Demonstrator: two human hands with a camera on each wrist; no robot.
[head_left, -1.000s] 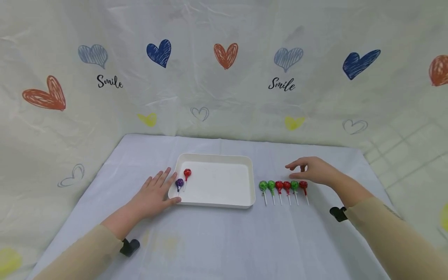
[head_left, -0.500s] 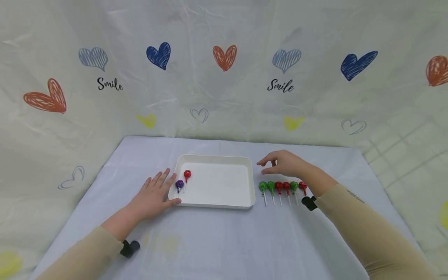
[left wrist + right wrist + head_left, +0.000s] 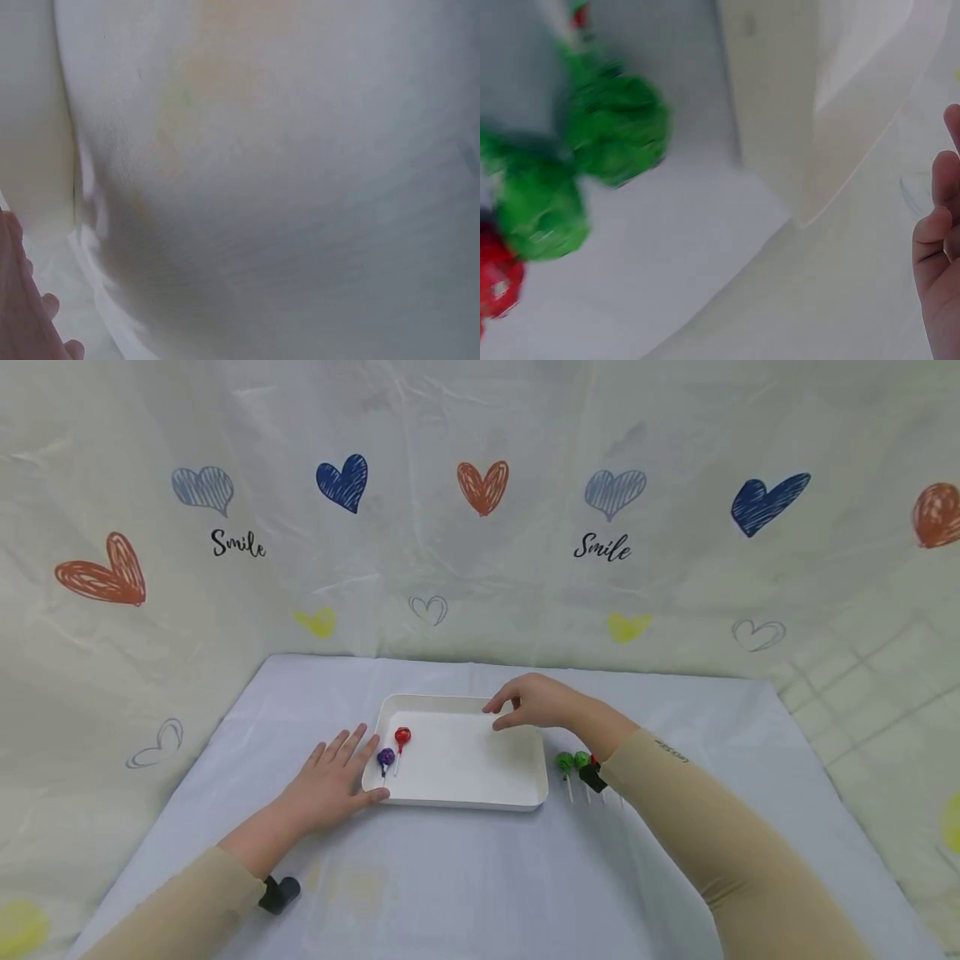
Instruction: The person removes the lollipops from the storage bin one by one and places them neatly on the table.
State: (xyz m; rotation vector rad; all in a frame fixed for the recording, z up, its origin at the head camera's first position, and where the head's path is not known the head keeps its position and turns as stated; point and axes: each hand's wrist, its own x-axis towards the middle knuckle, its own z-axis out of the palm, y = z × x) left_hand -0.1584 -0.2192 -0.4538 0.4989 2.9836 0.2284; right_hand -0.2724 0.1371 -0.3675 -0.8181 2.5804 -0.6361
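Observation:
My left hand (image 3: pixel 330 782) lies with fingers spread against the left edge of a white tray (image 3: pixel 465 804). Inside the tray, close to that hand, are a purple lollipop (image 3: pixel 386 757) and a red lollipop (image 3: pixel 402 737). Over the tray's far right part hovers my right hand (image 3: pixel 536 702), its fingers loosely bent and nothing seen between them. To the right of the tray lies a row of lollipops; two green ones show, the first green lollipop (image 3: pixel 565 762) nearest the tray, while my right forearm hides most of the others.
A white cloth (image 3: pixel 465 877) covers the table. Behind it hangs a pale backdrop (image 3: pixel 547 585) printed with hearts and the word Smile. The right wrist view shows a green lollipop (image 3: pixel 619 127) close to the tray wall (image 3: pixel 772 97).
My right hand has moved left from above the row of lollipops to above the tray, and its forearm now covers much of the row. The left hand has stayed at the tray's edge.

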